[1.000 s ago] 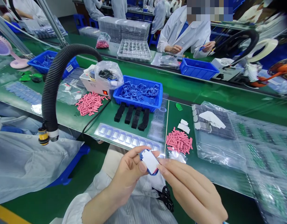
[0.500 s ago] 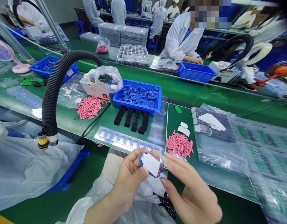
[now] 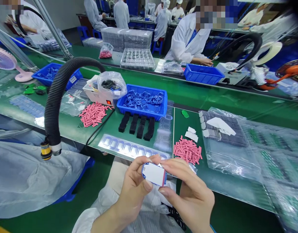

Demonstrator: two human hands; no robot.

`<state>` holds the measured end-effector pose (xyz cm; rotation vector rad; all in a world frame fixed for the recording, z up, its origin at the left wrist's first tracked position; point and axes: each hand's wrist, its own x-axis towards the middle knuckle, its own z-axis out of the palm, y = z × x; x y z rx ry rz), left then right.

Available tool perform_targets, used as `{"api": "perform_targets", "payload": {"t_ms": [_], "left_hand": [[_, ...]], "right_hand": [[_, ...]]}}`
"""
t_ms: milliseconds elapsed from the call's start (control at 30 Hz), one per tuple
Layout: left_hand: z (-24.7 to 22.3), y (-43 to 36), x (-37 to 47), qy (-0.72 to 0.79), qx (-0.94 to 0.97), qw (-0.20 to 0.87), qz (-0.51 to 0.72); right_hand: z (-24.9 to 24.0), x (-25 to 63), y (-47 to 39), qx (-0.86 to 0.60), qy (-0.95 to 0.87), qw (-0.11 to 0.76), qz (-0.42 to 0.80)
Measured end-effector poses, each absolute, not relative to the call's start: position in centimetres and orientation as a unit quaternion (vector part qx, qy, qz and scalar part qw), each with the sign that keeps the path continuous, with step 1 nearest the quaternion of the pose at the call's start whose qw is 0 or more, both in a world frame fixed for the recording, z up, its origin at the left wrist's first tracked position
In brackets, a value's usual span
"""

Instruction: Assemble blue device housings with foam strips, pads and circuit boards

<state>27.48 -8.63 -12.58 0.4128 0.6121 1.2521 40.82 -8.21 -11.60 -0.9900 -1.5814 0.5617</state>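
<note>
My left hand (image 3: 135, 184) grips the left end of a small blue plastic frame (image 3: 154, 174), thumb in front and fingers behind. A flat white panel fills the frame's face, and a thin pink strip runs along its right end. On that right end, my right hand (image 3: 187, 187) has its thumb at the lower corner and fingers at the upper corner. Just beyond the hands lie a pile of pink strips (image 3: 187, 150) and a clear sheet of rounded window pieces (image 3: 126, 147). What the frame holds underneath is hidden.
A blue bin (image 3: 142, 102) of blue frames stands behind several black stacked parts (image 3: 136, 126). Left are another pink pile (image 3: 94, 114) and a black flexible hose (image 3: 53, 106). Bagged grey parts (image 3: 224, 129) and green boards (image 3: 272, 165) lie right. A co-worker (image 3: 187, 38) sits across.
My right hand has moved left and closed onto the frame's right end, where its fingers were apart before. The frame has turned slightly and shifted a little left.
</note>
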Motion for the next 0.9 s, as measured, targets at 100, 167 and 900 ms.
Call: {"api": "perform_targets", "payload": {"t_ms": [100,167,900], "left_hand": [[-12.8,-8.7,27.5,0.29,0.198,0.74,0.573],[-12.8,-8.7,27.6,0.295,0.199,0.739,0.572],[-13.2,-8.0,25.3,0.335,0.457,0.608,0.556]], "right_hand": [[-11.7,40.9,-8.2,-0.414,-0.668,0.565,0.251],[-11.7,40.9,-8.1,-0.411,-0.661,0.568,0.266],[-13.0,42.6,-7.6,-0.362,-0.729,0.543,0.207]]}}
